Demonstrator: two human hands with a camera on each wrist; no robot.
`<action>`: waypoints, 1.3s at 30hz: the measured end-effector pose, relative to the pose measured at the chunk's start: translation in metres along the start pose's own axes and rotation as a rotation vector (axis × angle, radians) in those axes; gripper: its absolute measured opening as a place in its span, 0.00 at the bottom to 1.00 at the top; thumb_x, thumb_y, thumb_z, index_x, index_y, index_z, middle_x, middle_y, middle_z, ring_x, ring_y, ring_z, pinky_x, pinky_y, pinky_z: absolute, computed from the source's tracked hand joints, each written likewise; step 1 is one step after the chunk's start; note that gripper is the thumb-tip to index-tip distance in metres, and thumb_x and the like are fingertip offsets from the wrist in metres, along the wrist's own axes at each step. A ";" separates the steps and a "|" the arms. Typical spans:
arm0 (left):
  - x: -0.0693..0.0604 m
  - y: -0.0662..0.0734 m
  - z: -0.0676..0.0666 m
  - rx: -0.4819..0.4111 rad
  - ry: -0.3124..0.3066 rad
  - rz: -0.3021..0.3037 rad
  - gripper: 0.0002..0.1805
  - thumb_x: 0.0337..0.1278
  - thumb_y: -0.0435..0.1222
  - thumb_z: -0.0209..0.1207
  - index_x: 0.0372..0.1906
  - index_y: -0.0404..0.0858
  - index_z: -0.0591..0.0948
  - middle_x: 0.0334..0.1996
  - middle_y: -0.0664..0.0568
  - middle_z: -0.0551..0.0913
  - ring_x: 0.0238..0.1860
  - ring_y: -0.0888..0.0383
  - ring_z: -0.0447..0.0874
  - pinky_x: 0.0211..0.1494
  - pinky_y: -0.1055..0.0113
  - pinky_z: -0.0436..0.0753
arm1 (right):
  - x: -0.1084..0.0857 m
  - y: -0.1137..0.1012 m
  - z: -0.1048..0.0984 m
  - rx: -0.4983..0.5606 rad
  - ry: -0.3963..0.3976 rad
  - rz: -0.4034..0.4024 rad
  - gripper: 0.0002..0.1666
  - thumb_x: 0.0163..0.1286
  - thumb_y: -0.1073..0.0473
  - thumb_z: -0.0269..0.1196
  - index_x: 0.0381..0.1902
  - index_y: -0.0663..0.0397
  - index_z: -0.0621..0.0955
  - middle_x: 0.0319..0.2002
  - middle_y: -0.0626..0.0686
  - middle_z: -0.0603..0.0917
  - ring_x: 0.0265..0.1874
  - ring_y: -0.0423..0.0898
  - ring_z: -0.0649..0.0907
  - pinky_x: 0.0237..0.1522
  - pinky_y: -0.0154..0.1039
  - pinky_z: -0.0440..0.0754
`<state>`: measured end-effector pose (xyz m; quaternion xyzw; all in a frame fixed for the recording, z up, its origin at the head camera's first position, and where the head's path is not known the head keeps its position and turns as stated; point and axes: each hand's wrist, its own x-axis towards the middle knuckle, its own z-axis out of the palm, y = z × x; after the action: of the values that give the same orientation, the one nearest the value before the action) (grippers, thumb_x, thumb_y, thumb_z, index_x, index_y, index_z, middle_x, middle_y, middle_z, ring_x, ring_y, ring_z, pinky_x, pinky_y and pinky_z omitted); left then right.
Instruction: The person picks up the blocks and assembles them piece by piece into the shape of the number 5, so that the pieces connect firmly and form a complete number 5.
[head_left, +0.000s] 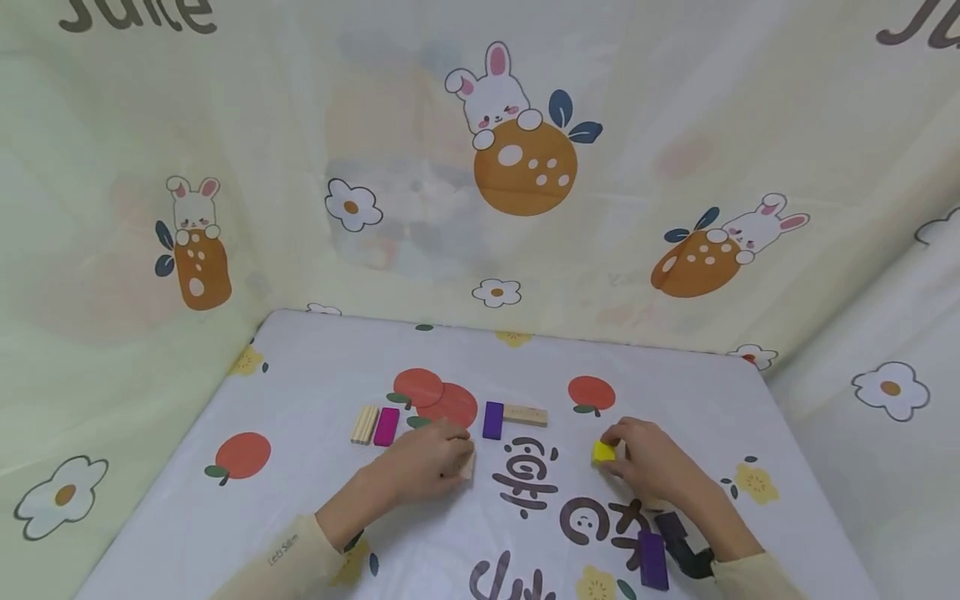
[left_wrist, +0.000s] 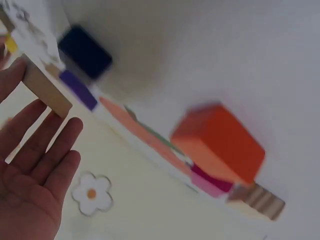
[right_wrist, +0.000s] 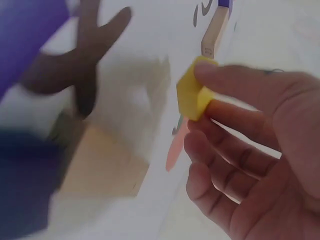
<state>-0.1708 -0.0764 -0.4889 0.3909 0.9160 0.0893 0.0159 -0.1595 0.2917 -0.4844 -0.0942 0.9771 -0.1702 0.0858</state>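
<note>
Between the thumb and fingers of my left hand is a plain wooden block, held above the tabletop. My right hand pinches a yellow block at thumb and fingertips, as the right wrist view also shows. Ahead of the hands, a purple block and a wooden block lie against each other. In the left wrist view an orange block and a dark blue block sit near the left hand; the left arm hides them from the head view.
At the left lie a magenta block and a ridged wooden stack. Near my right forearm are another purple block, a dark block and a wooden block. A printed white cloth covers the table; patterned curtains surround it.
</note>
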 end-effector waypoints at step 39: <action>0.009 0.027 0.031 0.384 0.136 0.257 0.13 0.65 0.35 0.71 0.53 0.48 0.92 0.53 0.60 0.92 0.59 0.64 0.90 0.69 0.69 0.84 | 0.063 -0.032 0.020 -0.008 0.054 -0.018 0.19 0.61 0.63 0.79 0.50 0.65 0.89 0.42 0.57 0.89 0.40 0.50 0.84 0.52 0.50 0.91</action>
<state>-0.1546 -0.0473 -0.5142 0.4931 0.8579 -0.0591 -0.1318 -0.2117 0.2421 -0.5001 -0.0986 0.9789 -0.1697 0.0577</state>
